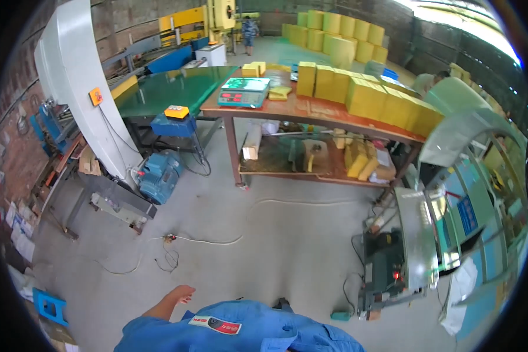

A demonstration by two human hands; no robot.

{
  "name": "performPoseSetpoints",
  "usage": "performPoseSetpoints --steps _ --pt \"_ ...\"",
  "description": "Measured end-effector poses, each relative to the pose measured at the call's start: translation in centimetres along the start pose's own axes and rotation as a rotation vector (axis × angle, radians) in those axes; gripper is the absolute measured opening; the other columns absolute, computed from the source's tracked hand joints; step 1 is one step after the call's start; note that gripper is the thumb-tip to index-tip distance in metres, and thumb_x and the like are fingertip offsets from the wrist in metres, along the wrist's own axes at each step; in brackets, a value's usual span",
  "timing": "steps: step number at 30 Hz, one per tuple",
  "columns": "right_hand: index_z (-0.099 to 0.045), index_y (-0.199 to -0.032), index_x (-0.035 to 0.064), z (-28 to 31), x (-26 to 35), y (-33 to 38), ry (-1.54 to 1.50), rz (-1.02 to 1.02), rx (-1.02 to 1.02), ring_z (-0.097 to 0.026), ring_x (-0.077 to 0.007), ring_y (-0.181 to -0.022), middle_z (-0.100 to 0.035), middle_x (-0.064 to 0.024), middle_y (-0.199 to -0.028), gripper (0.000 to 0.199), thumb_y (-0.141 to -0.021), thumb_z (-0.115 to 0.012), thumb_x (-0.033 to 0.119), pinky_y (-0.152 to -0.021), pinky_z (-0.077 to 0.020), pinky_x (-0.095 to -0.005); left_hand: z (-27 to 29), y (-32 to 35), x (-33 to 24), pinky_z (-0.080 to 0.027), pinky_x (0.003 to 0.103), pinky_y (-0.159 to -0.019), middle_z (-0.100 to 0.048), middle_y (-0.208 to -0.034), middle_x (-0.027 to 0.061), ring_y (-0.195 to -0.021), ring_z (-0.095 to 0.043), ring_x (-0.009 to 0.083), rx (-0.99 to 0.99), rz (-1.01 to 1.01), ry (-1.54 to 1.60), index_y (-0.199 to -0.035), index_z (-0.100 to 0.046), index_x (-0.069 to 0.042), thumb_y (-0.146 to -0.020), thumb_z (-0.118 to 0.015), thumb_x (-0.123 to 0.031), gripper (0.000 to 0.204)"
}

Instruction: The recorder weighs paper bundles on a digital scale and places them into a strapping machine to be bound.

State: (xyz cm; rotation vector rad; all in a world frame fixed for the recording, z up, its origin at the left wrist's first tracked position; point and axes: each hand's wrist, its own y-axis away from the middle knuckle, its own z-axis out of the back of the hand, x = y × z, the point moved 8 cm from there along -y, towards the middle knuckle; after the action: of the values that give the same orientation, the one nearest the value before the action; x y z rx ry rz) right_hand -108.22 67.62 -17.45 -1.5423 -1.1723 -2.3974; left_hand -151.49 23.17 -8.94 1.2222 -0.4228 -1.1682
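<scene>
My left hand (182, 294) hangs low in front of my body, over the grey floor. Its fingers are loosely bent and a little apart, and nothing is in it. My right hand is out of view; only the blue sleeve (325, 339) on that side shows. Ahead of me stands a long table (217, 110) with a reddish-brown top. On it are a digital scale (244, 92), a row of yellow blocks (366, 97) and a smaller yellow piece (280, 93). Neither hand touches any of these.
A white-framed machine (79, 82) with a green belt table (176, 88) and blue motor (161, 176) stands left. Cables (211, 242) lie on the floor. A metal machine (416, 246) is at right, a blue stool (50, 306) at left. People (249, 34) are farther back, near yellow stacks (340, 35).
</scene>
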Motion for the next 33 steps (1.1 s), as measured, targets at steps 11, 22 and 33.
performPoseSetpoints --steps 11,22,33 --pt "-0.06 -0.088 0.0143 13.2 12.8 -33.1 -0.501 -0.26 0.098 -0.055 -0.024 -0.055 -0.056 -0.0053 -0.067 0.014 -0.087 -0.057 0.028 -0.047 -0.0458 -0.0441 9.6 -1.7 -33.9 -0.052 0.031 -0.066 -0.066 -0.088 0.0045 -0.078 -0.063 0.0168 -0.194 -0.485 0.276 -0.108 -0.064 -0.004 -0.091 -0.059 -0.037 0.038" --pt "-0.064 -0.116 0.0002 -18.6 56.1 -39.9 -0.038 0.072 0.51 -0.067 -0.0187 -0.087 -0.069 -0.0108 -0.102 0.031 -0.091 -0.058 0.017 -0.075 -0.0519 -0.0297 21.5 5.2 -95.6 -0.05 0.036 -0.089 -0.066 -0.115 0.017 -0.105 -0.064 0.0296 -0.795 -1.37 -0.222 -0.116 -0.063 -0.002 -0.089 -0.063 -0.021 0.034" --pt "-0.061 -0.118 -0.0017 -20.5 80.4 -53.2 -0.034 0.274 0.806 -0.063 -0.0155 -0.095 -0.066 -0.0088 -0.107 0.027 -0.096 -0.052 0.01 -0.084 -0.051 -0.0293 28.5 -8.7 -118.0 -0.02 0.066 -0.11 -0.025 -0.154 0.0216 -0.142 -0.021 0.0435 -1.014 -0.758 -0.442 -0.149 -0.031 -0.019 -0.074 -0.068 -0.055 0.091"
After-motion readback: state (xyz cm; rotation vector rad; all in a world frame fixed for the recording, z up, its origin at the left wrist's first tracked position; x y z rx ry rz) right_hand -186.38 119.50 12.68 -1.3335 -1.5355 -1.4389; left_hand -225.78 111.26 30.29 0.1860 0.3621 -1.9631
